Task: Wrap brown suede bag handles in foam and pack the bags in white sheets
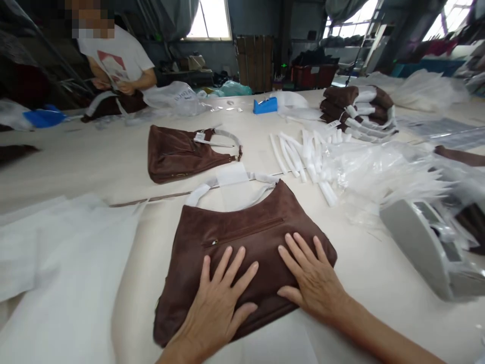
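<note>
Both hands [216, 301] [317, 284] palm-down on brown bag [267, 270]

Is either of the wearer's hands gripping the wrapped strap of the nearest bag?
No, the left hand and right hand both lie spread on the brown bag, away from its wrapped strap.

Looks forward and down from head height, close above left hand [220, 298] and right hand [317, 283], lower centre.

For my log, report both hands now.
Left hand: open, spread palm-down on the brown bag.
Right hand: open, spread palm-down on the same bag.
</note>
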`<state>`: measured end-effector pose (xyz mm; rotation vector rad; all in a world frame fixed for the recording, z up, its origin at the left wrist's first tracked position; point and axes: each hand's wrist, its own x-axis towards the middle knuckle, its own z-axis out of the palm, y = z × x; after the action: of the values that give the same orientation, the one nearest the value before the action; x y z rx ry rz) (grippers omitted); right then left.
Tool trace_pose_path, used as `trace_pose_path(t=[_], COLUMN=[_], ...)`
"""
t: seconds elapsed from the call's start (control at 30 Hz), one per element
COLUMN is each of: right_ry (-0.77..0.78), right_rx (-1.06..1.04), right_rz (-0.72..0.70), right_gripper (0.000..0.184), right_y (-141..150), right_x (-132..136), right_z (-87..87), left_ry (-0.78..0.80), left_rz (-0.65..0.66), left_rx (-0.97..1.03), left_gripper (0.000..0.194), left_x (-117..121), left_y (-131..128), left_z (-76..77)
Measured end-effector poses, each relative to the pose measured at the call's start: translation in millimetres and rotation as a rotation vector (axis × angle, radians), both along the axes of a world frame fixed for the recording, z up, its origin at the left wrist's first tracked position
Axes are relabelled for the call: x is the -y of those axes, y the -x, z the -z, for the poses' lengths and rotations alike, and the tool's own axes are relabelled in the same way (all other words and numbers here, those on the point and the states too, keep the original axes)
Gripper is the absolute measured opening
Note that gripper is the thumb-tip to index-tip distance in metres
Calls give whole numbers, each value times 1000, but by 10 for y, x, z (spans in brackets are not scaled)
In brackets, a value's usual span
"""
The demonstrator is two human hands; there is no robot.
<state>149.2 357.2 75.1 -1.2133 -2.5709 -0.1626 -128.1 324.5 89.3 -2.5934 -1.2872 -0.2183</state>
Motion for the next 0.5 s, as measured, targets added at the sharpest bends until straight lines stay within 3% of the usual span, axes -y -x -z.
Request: trace_pose_path(t=[0.17, 0.23, 0.3, 0.37, 0.5], right_ry=[134, 228, 295, 377, 462], right_rx=[-164, -420, -684, -786, -664], right_rz=[56, 224, 494, 622, 512], right_gripper=[65, 53, 47, 51, 77], right_y=[-462, -707, -941, -1076, -923], right_x=[-21, -16, 41, 124, 141], right_z=[52, 38, 9, -17, 6], left_ry=[38, 53, 59, 59, 42], left_rz=[-48, -62, -68, -61, -38], left_rx=[43, 58, 56, 46, 54], left_gripper=[68, 68, 69, 69, 68], left_x=[-26, -38, -45, -45, -46], left_y=[-44, -57, -58, -53, -33], left_z=[28, 29, 30, 31, 31])
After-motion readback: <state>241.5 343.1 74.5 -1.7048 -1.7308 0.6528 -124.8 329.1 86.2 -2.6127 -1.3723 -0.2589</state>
